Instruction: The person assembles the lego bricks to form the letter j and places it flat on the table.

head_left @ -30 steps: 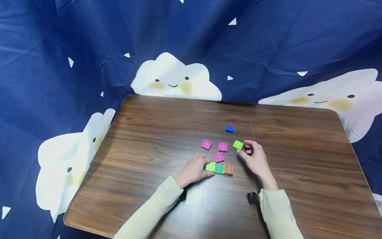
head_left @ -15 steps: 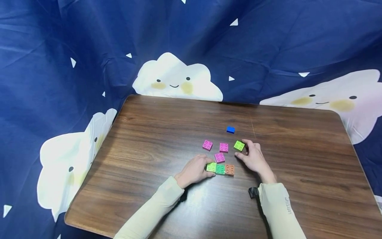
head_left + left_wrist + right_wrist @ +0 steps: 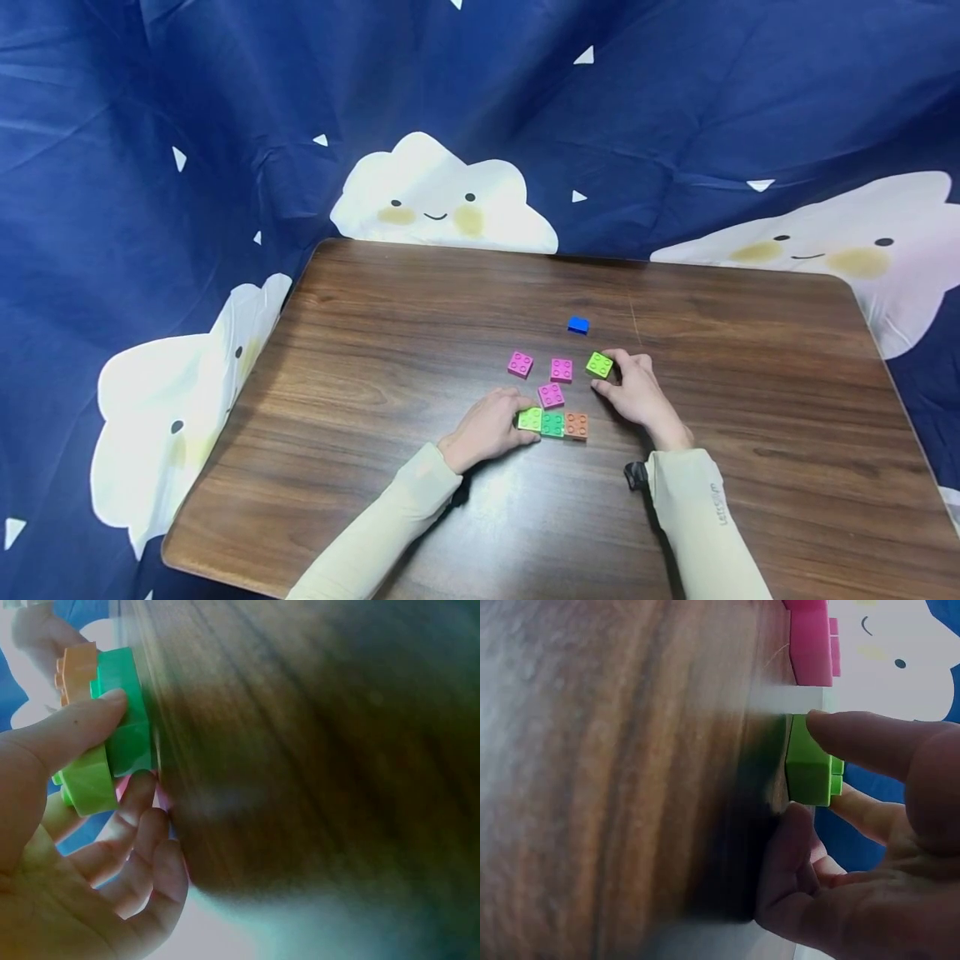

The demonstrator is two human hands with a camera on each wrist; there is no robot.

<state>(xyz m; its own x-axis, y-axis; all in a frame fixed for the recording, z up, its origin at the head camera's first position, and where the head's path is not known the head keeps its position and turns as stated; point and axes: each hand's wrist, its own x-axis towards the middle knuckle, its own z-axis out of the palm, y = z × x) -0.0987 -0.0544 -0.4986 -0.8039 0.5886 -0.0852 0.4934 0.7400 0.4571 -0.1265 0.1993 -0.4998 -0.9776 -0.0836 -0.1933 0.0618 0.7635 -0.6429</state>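
My left hand [image 3: 487,423] pinches the lime end brick [image 3: 529,419] of a joined row, which continues with a green brick [image 3: 552,425] and an orange brick [image 3: 576,426]. In the left wrist view, the thumb lies along the row's side, and the green brick [image 3: 126,712] sits closer to the table than the lime and orange ones. My right hand [image 3: 637,392] has thumb and forefinger around a separate lime brick [image 3: 599,365]. Seen from the right wrist, the thumb tip touches this lime brick [image 3: 808,765], which stands on the table, studs up.
Three pink bricks lie loose between the hands: a left one [image 3: 521,364], a middle one [image 3: 562,370] and a nearer one [image 3: 551,395] just behind the row. Farther back is a blue brick [image 3: 578,325]. A blue cloud-print curtain [image 3: 450,83] hangs behind the wooden table [image 3: 360,333].
My right hand has moved slightly forward and left, its thumb and forefinger coming around the separate lime brick. The left hand and the joined row stay in place.
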